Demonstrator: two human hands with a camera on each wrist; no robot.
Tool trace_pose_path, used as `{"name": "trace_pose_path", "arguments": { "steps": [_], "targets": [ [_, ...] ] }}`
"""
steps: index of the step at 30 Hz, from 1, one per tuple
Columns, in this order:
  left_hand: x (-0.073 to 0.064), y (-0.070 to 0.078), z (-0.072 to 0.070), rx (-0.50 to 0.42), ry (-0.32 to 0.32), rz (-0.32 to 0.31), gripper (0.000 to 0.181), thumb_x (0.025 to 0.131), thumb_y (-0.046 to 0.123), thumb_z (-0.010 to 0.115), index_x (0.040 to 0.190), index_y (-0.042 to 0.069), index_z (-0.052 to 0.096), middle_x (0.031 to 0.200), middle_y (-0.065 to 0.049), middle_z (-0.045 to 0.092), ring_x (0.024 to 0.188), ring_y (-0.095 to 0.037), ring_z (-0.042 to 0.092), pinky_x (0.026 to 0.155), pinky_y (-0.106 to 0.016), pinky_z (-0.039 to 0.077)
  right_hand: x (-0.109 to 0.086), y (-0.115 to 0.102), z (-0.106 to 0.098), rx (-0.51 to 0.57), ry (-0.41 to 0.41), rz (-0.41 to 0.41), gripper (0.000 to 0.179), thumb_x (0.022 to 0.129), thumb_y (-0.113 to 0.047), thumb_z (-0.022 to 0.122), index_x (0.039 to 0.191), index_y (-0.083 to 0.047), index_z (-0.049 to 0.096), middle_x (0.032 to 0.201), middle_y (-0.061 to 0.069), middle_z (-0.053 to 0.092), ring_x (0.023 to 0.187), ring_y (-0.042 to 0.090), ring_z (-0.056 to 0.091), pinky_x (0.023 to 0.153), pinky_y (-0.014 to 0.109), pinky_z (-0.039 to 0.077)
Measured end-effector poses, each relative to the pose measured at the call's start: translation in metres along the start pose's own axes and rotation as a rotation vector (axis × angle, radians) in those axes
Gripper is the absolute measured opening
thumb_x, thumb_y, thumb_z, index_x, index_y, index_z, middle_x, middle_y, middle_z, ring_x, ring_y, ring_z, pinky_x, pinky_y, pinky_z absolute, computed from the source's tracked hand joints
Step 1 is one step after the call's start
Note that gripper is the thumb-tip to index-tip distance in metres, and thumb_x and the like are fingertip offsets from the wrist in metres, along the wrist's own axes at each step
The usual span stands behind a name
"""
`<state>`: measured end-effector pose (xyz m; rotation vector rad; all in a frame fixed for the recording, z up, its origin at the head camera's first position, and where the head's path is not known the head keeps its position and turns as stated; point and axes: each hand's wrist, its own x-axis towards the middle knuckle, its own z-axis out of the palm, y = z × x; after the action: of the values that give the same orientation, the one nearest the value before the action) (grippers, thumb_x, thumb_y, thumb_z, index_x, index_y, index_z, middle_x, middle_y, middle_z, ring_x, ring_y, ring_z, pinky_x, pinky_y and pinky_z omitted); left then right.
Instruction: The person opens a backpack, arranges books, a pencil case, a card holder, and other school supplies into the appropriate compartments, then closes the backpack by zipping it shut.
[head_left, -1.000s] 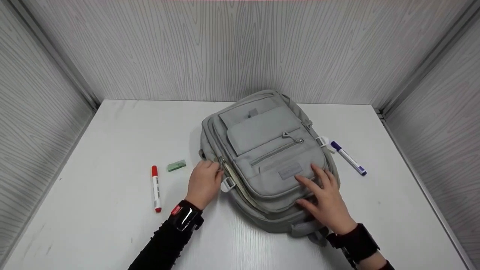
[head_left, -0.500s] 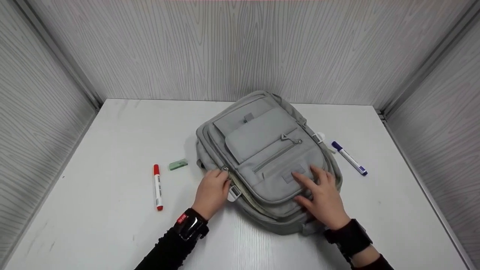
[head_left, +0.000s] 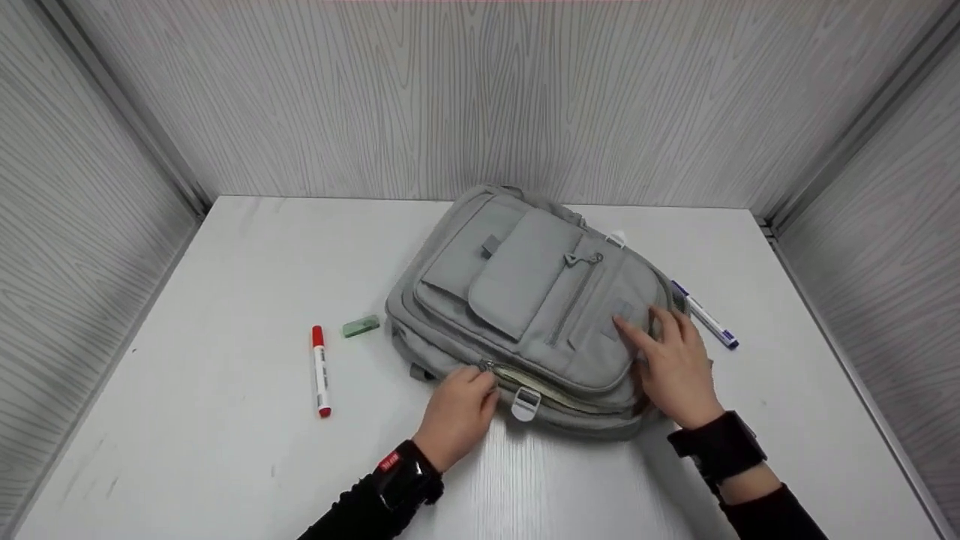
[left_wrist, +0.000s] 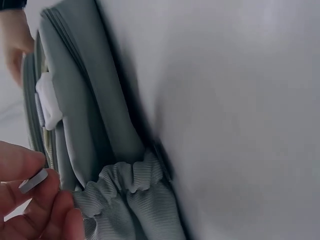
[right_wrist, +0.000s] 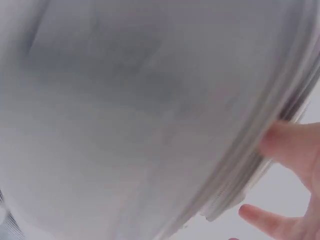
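At the grey fabric backpack (head_left: pixel 501 287), the left hand (head_left: pixel 459 411) pinching a flat grey tab (left_wrist: pixel 33 181) should pull evenly, right hand (head_left: pixel 681 373) splayed.

White table (head_left: pixel 225 285); backpack (head_left: pixel 521 274), markers (head_left: pixel 320 371), block (head_left: pixel 361 325) atop

White tabletop (head_left: pixel 225 450) under the grip (head_left: pixel 456 411), w/ faint scuffs & a dark speck well off to its L. Back wall (head_left: pixel 375 97) beyond the grip: lt grey panel, wavy vert. woodgrain. L wall (head_left: pixel 82 225) & R wall (head_left: pixel 885 225), similar grain, well apart from the grip on either side. Grey corner trim (head_left: pixel 116 109) runs down both rear corners. Lighting's cool & soft; pale streaky sheen on tabletop just R of the grip, camera side.
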<state>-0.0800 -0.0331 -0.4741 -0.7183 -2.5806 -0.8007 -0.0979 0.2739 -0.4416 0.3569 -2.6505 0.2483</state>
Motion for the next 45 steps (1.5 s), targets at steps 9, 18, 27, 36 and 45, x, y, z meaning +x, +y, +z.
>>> {"name": "trace_pose_path", "arguments": {
  "steps": [9,18,27,36,45],
  "targets": [
    [0.002,0.035,0.011,0.005,-0.078,0.067,0.012,0.089,0.015,0.070,0.082,0.010,0.062,0.078,-0.001,0.059,0.075,-0.016,0.054,0.067,-0.027,0.047,0.023,0.007,0.000,-0.041,-0.132,0.099,0.065,0.084,0.012,0.052,0.139,-0.022,0.059,0.139,0.032,0.045,0.127,0.055,0.040,0.098,0.071,0.038],
    [0.001,0.036,0.009,-0.020,-0.073,0.080,0.007,0.090,0.021,0.071,0.089,0.015,0.073,0.088,0.002,0.068,0.084,-0.016,0.063,0.077,-0.031,0.053,0.013,-0.026,0.002,0.121,0.118,0.040,0.053,0.076,0.014,0.055,0.120,-0.011,0.068,0.127,0.025,0.057,0.116,0.047,0.049,0.090,0.063,0.038],
    [0.015,0.015,-0.009,0.016,0.176,0.138,0.005,0.083,0.012,0.076,0.085,0.011,0.072,0.079,-0.001,0.064,0.075,-0.016,0.057,0.071,-0.029,0.049,-0.021,-0.106,0.022,0.137,0.169,-0.140,0.024,0.072,-0.016,0.084,0.084,-0.013,0.063,0.086,0.003,0.058,0.078,0.019,0.050,0.067,0.033,0.036],
    [0.020,0.006,-0.004,0.115,0.243,0.168,0.024,0.076,0.011,0.082,0.098,0.012,0.073,0.095,-0.004,0.063,0.088,-0.019,0.058,0.079,-0.034,0.051,-0.021,-0.134,0.041,0.045,0.164,-0.038,0.024,0.072,-0.013,0.085,0.075,-0.008,0.061,0.074,0.006,0.058,0.067,0.022,0.053,0.061,0.036,0.045],
    [0.019,0.005,0.012,0.250,0.234,0.239,0.023,0.076,0.013,0.080,0.098,0.016,0.073,0.103,-0.003,0.066,0.098,-0.020,0.062,0.086,-0.035,0.054,-0.022,-0.133,0.046,0.074,0.196,-0.062,0.020,0.075,0.001,0.078,0.076,-0.005,0.058,0.072,0.007,0.053,0.066,0.022,0.048,0.061,0.034,0.042]
  ]
}}
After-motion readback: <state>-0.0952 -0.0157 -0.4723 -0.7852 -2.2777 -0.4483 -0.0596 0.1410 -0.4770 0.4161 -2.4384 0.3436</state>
